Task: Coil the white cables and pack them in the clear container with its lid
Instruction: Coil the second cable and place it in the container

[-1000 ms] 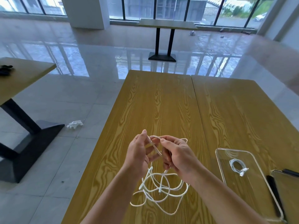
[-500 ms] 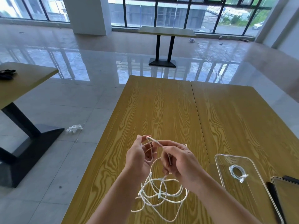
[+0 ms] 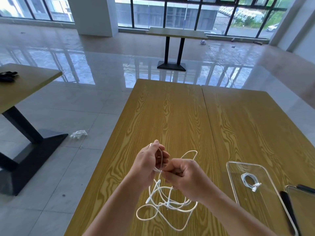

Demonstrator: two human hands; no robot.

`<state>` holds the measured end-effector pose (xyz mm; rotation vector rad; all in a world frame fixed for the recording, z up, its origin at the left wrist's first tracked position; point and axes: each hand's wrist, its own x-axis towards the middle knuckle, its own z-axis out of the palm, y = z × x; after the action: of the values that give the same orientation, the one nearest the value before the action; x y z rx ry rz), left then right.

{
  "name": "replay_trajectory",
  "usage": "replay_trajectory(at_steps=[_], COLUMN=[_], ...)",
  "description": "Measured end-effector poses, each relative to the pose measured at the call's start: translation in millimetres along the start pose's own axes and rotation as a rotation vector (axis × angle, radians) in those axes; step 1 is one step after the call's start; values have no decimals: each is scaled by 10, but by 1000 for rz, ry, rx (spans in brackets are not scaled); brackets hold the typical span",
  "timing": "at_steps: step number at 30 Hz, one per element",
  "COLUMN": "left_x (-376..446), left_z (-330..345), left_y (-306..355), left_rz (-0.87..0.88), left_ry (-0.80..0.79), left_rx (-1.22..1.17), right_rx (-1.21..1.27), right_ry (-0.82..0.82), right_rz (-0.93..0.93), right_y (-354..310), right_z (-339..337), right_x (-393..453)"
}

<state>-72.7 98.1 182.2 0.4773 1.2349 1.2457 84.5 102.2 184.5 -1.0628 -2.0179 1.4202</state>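
Wooden worktop (image 3: 170, 116): both hands, left hand (image 3: 147, 165) and right hand (image 3: 185, 178), pinch a loose white cable (image 3: 163, 203) with closed fingers, left of the clear container (image 3: 238, 165) holding a coiled cable (image 3: 249, 181).

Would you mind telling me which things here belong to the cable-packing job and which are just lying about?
Belongs to the job:
- loose white cable, held by left hand and right hand
- coiled cable already inside
- clear container
- lid at the right edge

Just lying about:
- white scrap on the floor
- dark object on the left table
- litter by the windows
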Motion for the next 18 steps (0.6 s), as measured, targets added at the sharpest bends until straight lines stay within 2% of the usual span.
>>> replay_trajectory(at_steps=[2, 5, 9, 11, 14, 16, 18], left_x=[25, 92, 177, 213, 199, 159, 123], left_z=[-48, -168, -312, -385, -436, -434, -429], left_y=[46, 164, 376, 479, 533, 474, 382], left_rz=[-20, -29, -9, 16, 32, 22, 7], left_ry=[31, 67, 73, 42, -59, -109, -128], left_rx=[-30, -78, -168, -188, -61, 78, 192], right_rx=[-9, -32, -276, -326, -381, -455, -420], right_ry=[-100, -348, -645, -706, -606, -428, -223], right_rz=[29, 139, 243, 302, 388, 428, 449], right_y=[32, 121, 210, 237, 278, 292, 255], right_z=[8, -22, -83, -93, -147, -199, -247], right_x=[-26, -66, -66, -62, 20, 112, 186])
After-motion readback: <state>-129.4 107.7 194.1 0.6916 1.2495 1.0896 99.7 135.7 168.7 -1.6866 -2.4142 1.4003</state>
